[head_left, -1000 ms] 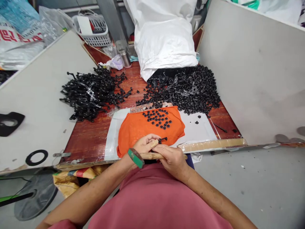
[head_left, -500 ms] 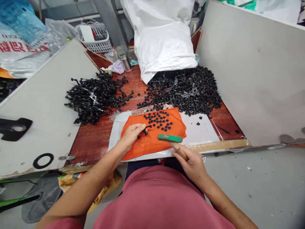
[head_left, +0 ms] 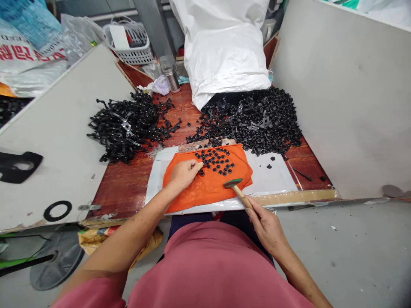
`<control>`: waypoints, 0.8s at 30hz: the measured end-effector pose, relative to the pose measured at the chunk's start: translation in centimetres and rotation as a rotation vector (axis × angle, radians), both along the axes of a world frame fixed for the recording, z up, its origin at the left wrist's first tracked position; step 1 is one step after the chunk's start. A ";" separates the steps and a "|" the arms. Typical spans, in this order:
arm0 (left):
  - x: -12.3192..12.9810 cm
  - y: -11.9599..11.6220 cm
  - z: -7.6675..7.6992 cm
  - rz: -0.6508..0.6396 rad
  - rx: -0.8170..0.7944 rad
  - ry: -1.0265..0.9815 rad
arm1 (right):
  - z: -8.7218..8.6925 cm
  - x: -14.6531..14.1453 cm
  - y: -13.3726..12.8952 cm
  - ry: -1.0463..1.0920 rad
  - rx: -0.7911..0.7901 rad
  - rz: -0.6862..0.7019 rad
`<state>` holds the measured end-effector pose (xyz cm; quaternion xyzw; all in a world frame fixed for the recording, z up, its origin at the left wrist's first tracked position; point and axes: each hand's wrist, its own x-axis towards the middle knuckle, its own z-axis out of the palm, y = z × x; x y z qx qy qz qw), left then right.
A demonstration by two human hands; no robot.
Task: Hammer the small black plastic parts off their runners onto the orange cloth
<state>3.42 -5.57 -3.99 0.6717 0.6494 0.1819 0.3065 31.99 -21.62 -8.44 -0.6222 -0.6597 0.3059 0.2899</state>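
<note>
My left hand (head_left: 185, 174) is pinched closed over the orange cloth (head_left: 192, 194), its fingertips at the near-left edge of a cluster of small round black plastic pieces (head_left: 218, 162). A dark knobbed plastic piece (head_left: 201, 173) shows at the fingertips, mostly covered by the hand. My right hand (head_left: 265, 224) is wrapped around the wooden handle of a hammer (head_left: 241, 196). The hammer's green-sided head (head_left: 233, 183) is over the right part of the cloth, apart from the black pieces.
One heap of black plastic parts (head_left: 125, 126) lies at the left and another (head_left: 257, 124) at the right, below a white sack (head_left: 226, 55). Pale boards (head_left: 346, 98) flank the red-brown table (head_left: 125, 184). A steel flask (head_left: 172, 79) and grey basket (head_left: 136, 54) stand behind.
My left hand has moved forward and right towards the round pieces, carrying the black knobbed piece. The hammer head has shifted right and turned, still in my right hand.
</note>
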 end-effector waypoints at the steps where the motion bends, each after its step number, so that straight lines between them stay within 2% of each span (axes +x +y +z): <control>1: 0.0 0.0 0.0 -0.001 0.001 0.017 | 0.0 0.0 0.0 -0.005 0.000 0.003; 9: -0.1 0.0 0.0 0.004 -0.006 -0.067 | -0.1 0.2 0.1 -0.016 -0.004 0.014; 17: 0.4 0.1 0.6 -0.002 -0.016 0.039 | 0.1 0.3 0.1 -0.023 -0.008 0.014; 20: 0.6 0.1 0.7 0.014 -0.013 0.066 | 1.0 0.3 0.3 -0.023 -0.002 0.036; 24: 0.6 0.1 0.5 0.004 -0.006 0.072 | 3.4 -0.2 2.4 -0.046 0.076 0.067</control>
